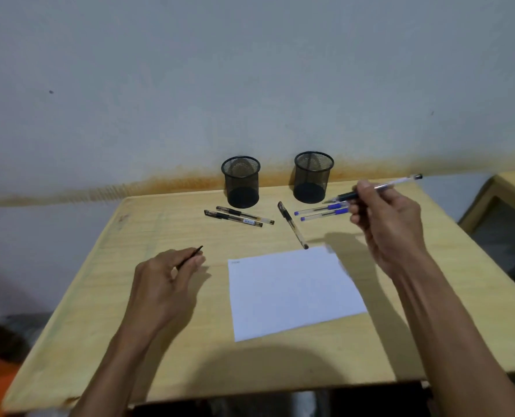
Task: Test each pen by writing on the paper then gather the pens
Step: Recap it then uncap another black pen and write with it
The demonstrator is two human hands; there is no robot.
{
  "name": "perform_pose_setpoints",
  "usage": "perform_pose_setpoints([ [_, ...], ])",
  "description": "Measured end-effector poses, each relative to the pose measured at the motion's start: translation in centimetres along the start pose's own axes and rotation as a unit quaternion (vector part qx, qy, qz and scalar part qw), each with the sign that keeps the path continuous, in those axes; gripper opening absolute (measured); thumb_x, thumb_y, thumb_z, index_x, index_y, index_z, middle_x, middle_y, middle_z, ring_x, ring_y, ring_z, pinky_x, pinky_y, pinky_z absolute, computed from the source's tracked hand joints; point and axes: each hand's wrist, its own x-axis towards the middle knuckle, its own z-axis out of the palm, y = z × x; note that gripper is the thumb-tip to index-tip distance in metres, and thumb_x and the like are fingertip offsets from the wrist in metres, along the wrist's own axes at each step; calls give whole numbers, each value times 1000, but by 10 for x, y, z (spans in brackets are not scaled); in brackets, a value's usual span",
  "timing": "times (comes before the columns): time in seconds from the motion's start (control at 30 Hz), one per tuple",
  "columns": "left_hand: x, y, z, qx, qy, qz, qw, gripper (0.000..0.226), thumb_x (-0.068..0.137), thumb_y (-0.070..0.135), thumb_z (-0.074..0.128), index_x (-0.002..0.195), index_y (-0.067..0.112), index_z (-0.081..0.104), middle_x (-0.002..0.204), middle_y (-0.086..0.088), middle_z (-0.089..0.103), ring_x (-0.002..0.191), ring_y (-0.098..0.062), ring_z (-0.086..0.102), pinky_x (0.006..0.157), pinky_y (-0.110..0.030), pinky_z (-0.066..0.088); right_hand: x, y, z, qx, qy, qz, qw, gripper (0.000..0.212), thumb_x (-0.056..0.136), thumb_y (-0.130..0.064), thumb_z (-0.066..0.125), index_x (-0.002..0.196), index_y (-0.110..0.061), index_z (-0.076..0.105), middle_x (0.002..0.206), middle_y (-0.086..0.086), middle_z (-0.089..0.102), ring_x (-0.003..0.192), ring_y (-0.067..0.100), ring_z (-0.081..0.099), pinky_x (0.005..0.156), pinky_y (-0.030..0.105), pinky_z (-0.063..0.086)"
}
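The right hand [385, 218] is raised above the table [99, 311] at about two o'clock from the paper [292, 293], its fingers curled round an uncapped pen [373, 189]. The pen's tip points toward nine o'clock, and its clear barrel runs out past the knuckles toward three o'clock to a dark end plug. The left hand [165, 281] sits at nine o'clock from the sheet and pinches a thin dark piece [191, 257] between thumb and fingertips — likely the pen's cap, though only a sliver shows beyond the fingers.

The white sheet lies flat near the table's centre; a tiny mark at its upper left corner is too small to read, and its right edge is blurred under the right forearm.

At twelve o'clock from the paper a black pen [292, 224] lies angled, its lower end just beside the sheet's top edge. At eleven o'clock, two black pens [238, 217] lie side by side. At one o'clock, two blue pens [322, 212] lie parallel — their right ends are hidden behind the right hand.

Two black mesh cups [241, 182] stand upright near the wall, well apart from the paper.
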Motion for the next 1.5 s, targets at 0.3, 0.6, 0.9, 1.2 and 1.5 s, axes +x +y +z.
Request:
perform_pose_setpoints([
  [0.3,29,-20,34,81,-33,-4,996,15,93,25,66,89,15,76,86,-5,57,81,-24,55,68,-36,42,-56,51,27,-17,-79,91,993,13,103,-18,56,97,-8,62,86,11,77,71,24,75,59,27,61],
  [0.6,64,-36,62,128,-43,-39,990,18,87,33,73,93,16,76,87,-4,71,85,-27,64,83,-43,49,-61,52,29,-67,-79,83,991,16,103,-20,57,99,-6,63,87,11,79,76,27,76,64,32,60],
  [0.9,69,-42,74,151,-49,-19,987,23,91,38,67,108,24,77,103,-5,65,103,-28,55,88,-42,40,-57,61,39,-94,-85,70,990,5,99,-10,64,98,-4,65,86,13,78,74,20,77,66,28,62],
  [1.2,29,-34,55,30,-47,71,996,43,89,45,67,128,28,63,116,8,61,111,-12,55,94,-43,47,-54,76,47,-153,-70,9,986,12,81,2,81,86,2,70,70,4,76,68,18,77,65,27,61],
  [1.5,12,-47,53,159,-171,151,961,56,83,71,50,122,35,68,132,3,62,124,-20,52,104,-46,37,-33,90,75,-287,-214,-6,934,17,76,4,81,84,-10,74,81,4,78,77,17,77,75,33,64],
])
